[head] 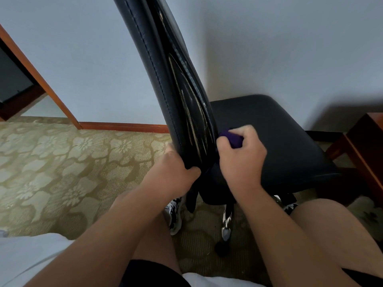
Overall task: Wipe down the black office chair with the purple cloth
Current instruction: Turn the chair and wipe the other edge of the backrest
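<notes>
Left hand (178, 162) grips the chair (269, 129) back's lower edge; right hand (241, 156) fingers hold the bunched cloth (233, 137) at the seat joint; wiping looks mid-way

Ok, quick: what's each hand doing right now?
Left hand: grips the backrest at its lower edge.
Right hand: holds the cloth.

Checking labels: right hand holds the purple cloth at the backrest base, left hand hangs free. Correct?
No. Head view: the left hand grips the backrest at its lower edge, not free. The right hand does hold the purple cloth there.
</notes>
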{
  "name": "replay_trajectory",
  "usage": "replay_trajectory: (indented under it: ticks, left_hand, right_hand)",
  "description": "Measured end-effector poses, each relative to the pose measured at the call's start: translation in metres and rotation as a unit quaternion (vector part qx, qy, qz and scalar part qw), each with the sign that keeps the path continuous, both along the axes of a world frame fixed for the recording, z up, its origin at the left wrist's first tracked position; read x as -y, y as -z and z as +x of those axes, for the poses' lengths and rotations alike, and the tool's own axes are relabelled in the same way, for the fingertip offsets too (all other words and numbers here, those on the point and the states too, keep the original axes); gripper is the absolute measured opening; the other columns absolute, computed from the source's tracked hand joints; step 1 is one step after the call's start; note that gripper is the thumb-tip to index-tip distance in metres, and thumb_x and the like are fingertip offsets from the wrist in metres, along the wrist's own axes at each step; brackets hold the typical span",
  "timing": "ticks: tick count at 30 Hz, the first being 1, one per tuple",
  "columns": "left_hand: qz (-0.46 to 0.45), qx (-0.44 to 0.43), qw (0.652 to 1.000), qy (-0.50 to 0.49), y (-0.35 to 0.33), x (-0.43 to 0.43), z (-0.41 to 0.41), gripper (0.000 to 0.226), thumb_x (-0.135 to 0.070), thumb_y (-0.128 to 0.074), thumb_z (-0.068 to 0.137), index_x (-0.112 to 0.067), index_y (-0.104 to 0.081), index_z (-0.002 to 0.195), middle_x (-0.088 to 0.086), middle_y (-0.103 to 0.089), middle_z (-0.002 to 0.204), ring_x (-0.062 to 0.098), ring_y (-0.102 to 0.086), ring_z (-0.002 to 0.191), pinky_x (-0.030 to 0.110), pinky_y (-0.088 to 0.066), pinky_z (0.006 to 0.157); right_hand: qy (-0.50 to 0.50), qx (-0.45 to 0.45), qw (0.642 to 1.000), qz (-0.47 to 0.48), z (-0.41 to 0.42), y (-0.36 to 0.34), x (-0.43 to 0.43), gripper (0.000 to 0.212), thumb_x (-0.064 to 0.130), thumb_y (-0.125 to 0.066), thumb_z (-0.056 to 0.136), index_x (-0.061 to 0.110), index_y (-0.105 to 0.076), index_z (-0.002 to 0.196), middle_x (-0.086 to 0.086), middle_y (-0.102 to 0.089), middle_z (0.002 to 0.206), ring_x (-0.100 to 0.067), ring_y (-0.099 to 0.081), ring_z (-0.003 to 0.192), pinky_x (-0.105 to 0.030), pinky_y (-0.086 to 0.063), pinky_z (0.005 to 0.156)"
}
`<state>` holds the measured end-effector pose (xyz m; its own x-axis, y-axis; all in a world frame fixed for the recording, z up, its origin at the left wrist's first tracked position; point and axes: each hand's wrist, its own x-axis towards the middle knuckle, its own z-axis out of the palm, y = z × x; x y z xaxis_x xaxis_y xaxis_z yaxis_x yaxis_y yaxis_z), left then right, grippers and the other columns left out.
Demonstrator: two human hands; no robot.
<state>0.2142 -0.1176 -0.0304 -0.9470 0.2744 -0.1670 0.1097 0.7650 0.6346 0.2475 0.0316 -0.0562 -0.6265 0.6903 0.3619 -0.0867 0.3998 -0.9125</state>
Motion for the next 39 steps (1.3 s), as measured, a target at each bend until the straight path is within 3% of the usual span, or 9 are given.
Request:
replay_trajectory:
  ticks: [5,8,12,16,20,28,36,39]
  left_hand:
    - [0.009,0.011,1.0,0.007,-0.002,-0.001,0.002,0.057,-0.031,-0.068,0.087,-0.017,-0.039,0.134,-0.009,-0.06,0.094,-0.001,-0.06,0.073,0.007,-0.039,0.042]
    - [0.007,0.006,1.0,0.003,-0.002,-0.002,0.003,0.054,-0.031,-0.068,0.087,-0.016,-0.04,0.13,-0.009,-0.058,0.09,0.0,-0.059,0.072,0.009,-0.039,0.041]
    - [0.004,0.009,1.0,-0.002,-0.003,-0.003,0.006,0.053,-0.031,-0.066,0.088,-0.017,-0.037,0.129,-0.007,-0.059,0.09,0.005,-0.062,0.073,0.016,-0.043,0.048]
    - [-0.005,0.01,1.0,-0.001,-0.006,-0.002,0.007,0.056,-0.03,-0.065,0.088,-0.016,-0.036,0.133,-0.008,-0.059,0.09,0.005,-0.061,0.074,0.016,-0.042,0.05]
    - [-0.01,0.011,1.0,0.001,-0.008,-0.002,0.005,0.055,-0.031,-0.066,0.088,-0.016,-0.037,0.132,-0.008,-0.059,0.09,0.004,-0.06,0.074,0.017,-0.041,0.051]
    - [-0.018,-0.002,1.0,0.007,-0.007,0.0,0.004,0.058,-0.042,-0.065,0.09,-0.014,-0.037,0.133,-0.008,-0.059,0.089,0.001,-0.058,0.073,0.015,-0.04,0.05]
    - [-0.044,0.017,0.998,0.036,-0.009,0.003,0.0,0.057,-0.033,-0.064,0.09,-0.012,-0.035,0.134,0.002,-0.067,0.089,0.012,-0.069,0.071,0.026,-0.059,0.06]
    - [-0.036,0.017,0.998,0.041,-0.005,0.005,-0.002,0.06,-0.036,-0.064,0.089,-0.013,-0.035,0.135,0.001,-0.067,0.093,0.012,-0.071,0.073,0.03,-0.061,0.065]
  right_hand:
    - [-0.036,-0.044,0.995,0.081,0.017,0.002,0.007,0.012,0.015,-0.071,0.076,0.017,-0.064,0.086,0.009,-0.061,0.076,-0.009,-0.059,0.069,-0.028,-0.052,0.063]
    - [-0.073,-0.042,0.992,0.097,0.02,0.019,0.016,0.013,0.025,-0.066,0.079,0.017,-0.065,0.089,0.013,-0.061,0.078,-0.009,-0.061,0.072,-0.027,-0.052,0.065]
    - [-0.087,0.011,0.994,0.062,0.02,0.042,0.021,0.012,0.014,-0.07,0.085,0.019,-0.064,0.095,0.012,-0.059,0.075,-0.007,-0.06,0.068,-0.026,-0.053,0.062]
    - [-0.081,0.118,0.989,-0.032,0.023,0.057,0.031,0.013,0.018,-0.07,0.088,0.023,-0.059,0.091,0.006,-0.063,0.076,-0.008,-0.062,0.065,-0.032,-0.056,0.06]
    - [-0.103,0.143,0.981,-0.081,0.025,0.057,0.034,0.011,0.018,-0.068,0.091,0.023,-0.059,0.092,0.004,-0.066,0.08,-0.009,-0.064,0.069,-0.023,-0.055,0.059]
    - [-0.123,-0.007,0.992,0.005,0.02,0.028,0.039,0.01,0.018,-0.069,0.093,0.026,-0.065,0.099,0.011,-0.067,0.086,-0.006,-0.065,0.081,-0.017,-0.052,0.071]
    - [-0.156,0.105,0.979,-0.08,0.025,0.064,0.039,0.015,0.015,-0.07,0.093,0.024,-0.061,0.1,0.007,-0.067,0.083,-0.004,-0.065,0.076,-0.017,-0.052,0.064]
    - [-0.149,0.083,0.979,-0.109,0.025,0.054,0.039,0.009,0.016,-0.069,0.094,0.021,-0.062,0.097,0.006,-0.068,0.082,-0.006,-0.065,0.076,-0.019,-0.053,0.065]
